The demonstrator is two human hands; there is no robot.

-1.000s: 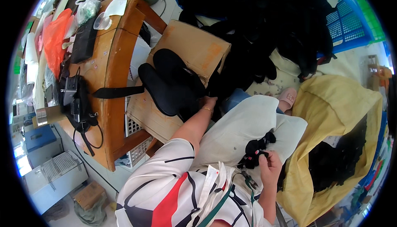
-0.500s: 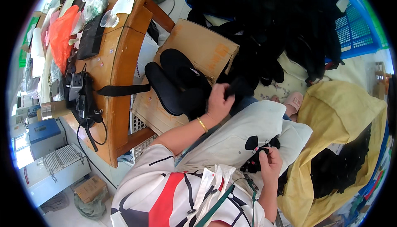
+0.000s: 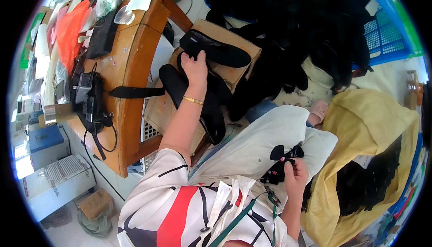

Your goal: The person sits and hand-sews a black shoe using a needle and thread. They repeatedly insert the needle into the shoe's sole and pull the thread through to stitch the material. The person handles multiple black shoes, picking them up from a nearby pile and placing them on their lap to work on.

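Head view: the left hand (image 3: 195, 69) has its thumb and fingers slightly parted, closed about the near side of a black shoe (image 3: 225, 54) at its left end, over the cardboard box (image 3: 252, 53); whether shoe and box touch, I cannot tell. The right hand (image 3: 296, 174) pinches a small black bow (image 3: 278, 152) with a pinkish centre, thumb and fingers drawn together, above a white cloth (image 3: 270, 127) on the lap. More black trimmings (image 3: 273, 176) hang or lie just below it.

Between the hands there is open room over the lap. Under the left forearm, other black shoes (image 3: 172, 78) lie on the cardboard, one sole-up, crowding that side. The bench (image 3: 119, 71) has its edge just left of them, and a black strap (image 3: 137, 92) juts past that edge to the shoes. Beyond the box, a black heap (image 3: 288, 17) fills the far side, spilling from a blue basket (image 3: 388, 40). A yellow sack (image 3: 362, 112) stands close at the right of the lap, its rim near the right hand; patterned floor (image 3: 290, 96) shows between heap and lap.
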